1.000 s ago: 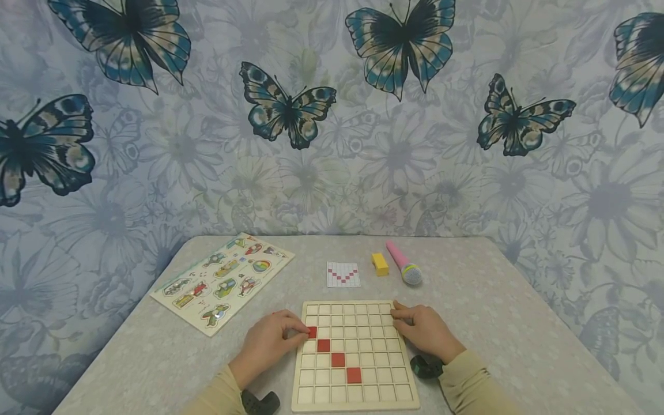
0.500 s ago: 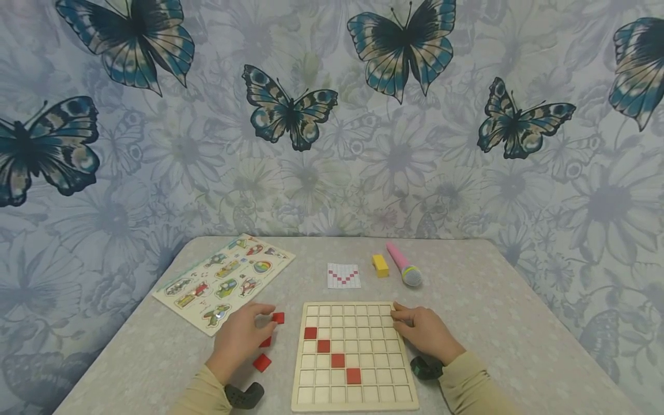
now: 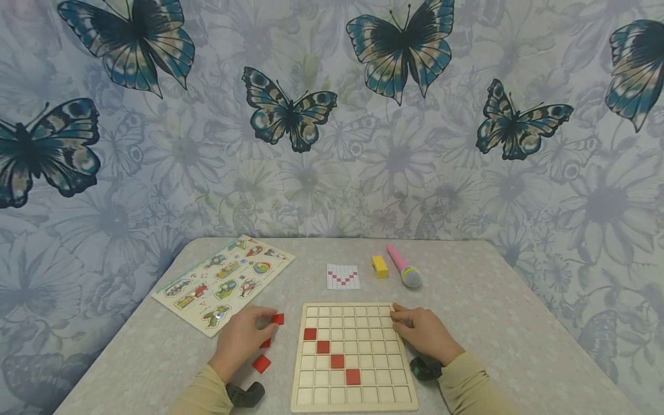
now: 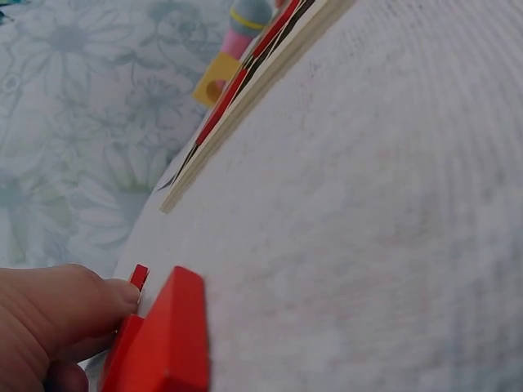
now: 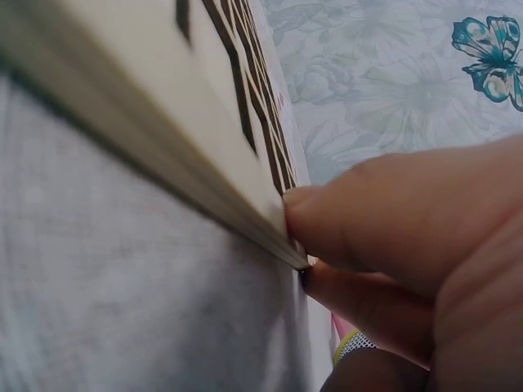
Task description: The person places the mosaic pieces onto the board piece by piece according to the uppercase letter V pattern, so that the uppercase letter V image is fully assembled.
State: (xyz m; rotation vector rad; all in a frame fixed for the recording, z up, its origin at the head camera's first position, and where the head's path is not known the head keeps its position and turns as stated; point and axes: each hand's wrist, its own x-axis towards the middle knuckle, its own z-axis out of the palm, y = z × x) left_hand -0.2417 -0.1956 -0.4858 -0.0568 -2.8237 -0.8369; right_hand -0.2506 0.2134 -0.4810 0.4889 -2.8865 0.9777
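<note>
Left of the board, my left hand [image 3: 241, 337] pinches a small red square tile [image 3: 278, 319] between thumb and fingertips. In the left wrist view the thumb lies against that tile [image 4: 139, 276]. Two more red tiles lie nearer to me; one [image 3: 261, 363] shows whole, the other [image 3: 266, 343] is partly hidden by the hand. The light wooden grid board [image 3: 373, 397] lies flat in front of me, with red tiles seated in several cells along a diagonal. My right hand [image 3: 425, 331] grips its far right corner, thumb on top in the right wrist view.
Behind the board lie a small pattern card [image 3: 343, 277] with a red V, a yellow block [image 3: 380, 267] and a pink toy microphone [image 3: 403, 266]. A picture puzzle board [image 3: 223, 285] lies at the left, close to my left hand. A butterfly-patterned wall stands behind.
My left hand has let go of the tile in the board's leftmost column and moved left to a loose red tile on the table. My right hand stays at the board's corner.
</note>
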